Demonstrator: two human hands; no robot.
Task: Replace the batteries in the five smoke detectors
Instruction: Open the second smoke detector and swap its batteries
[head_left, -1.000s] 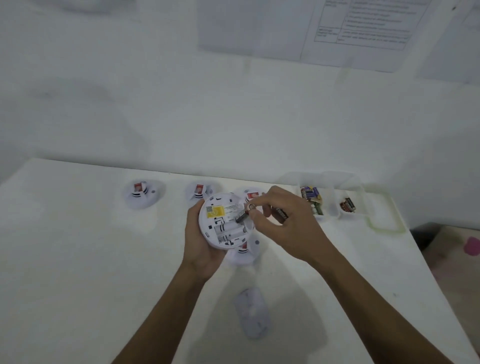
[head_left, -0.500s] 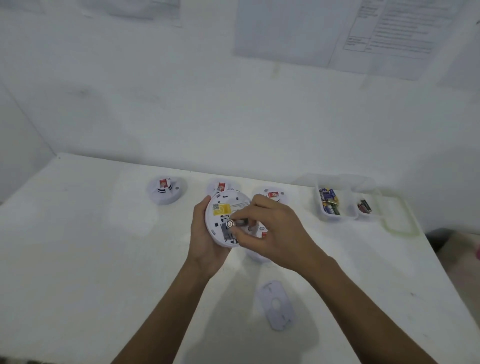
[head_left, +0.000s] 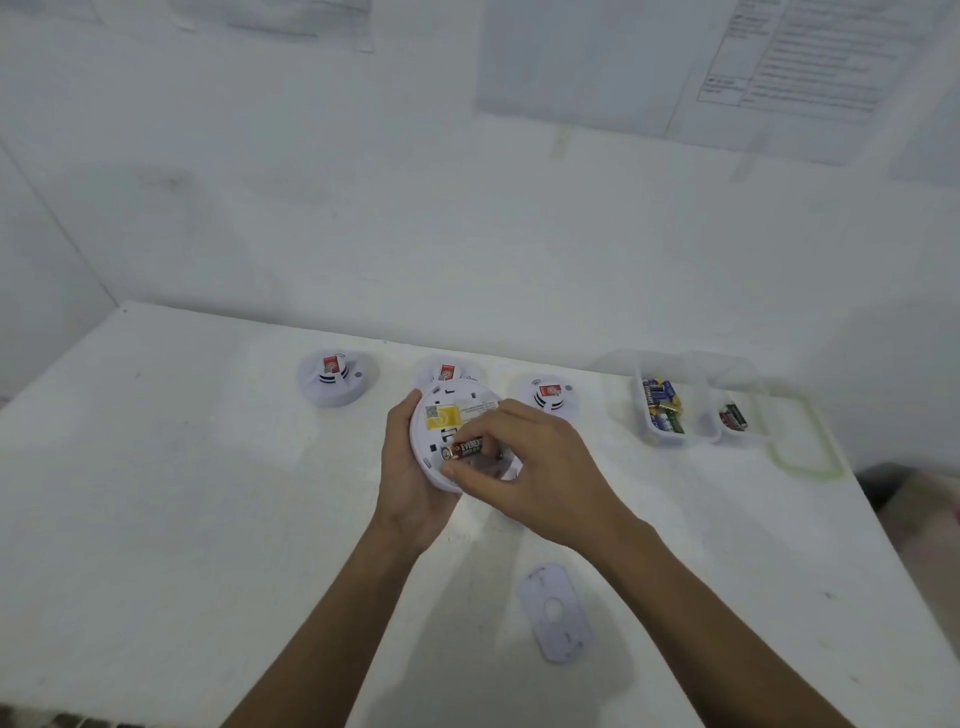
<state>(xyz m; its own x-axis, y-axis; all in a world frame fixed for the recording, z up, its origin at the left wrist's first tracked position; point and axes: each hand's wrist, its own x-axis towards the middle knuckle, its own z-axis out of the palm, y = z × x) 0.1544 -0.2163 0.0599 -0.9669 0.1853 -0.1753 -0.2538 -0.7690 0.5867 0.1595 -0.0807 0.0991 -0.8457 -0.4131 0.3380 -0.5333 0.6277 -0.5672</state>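
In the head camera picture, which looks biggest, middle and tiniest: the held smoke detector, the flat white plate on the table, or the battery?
1. held smoke detector, partly covered by the right hand.
2. flat white plate, nearly as big but nearer the camera, so unsure.
3. battery, clearly smallest.

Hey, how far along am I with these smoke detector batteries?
Early, it seems. Done: the cover is off, lying on the table. In hand: your left hand holds the open detector while your right hand pinches a battery at its bay. Left: seating it, closing up, and three detectors in the row behind, apparently unopened.
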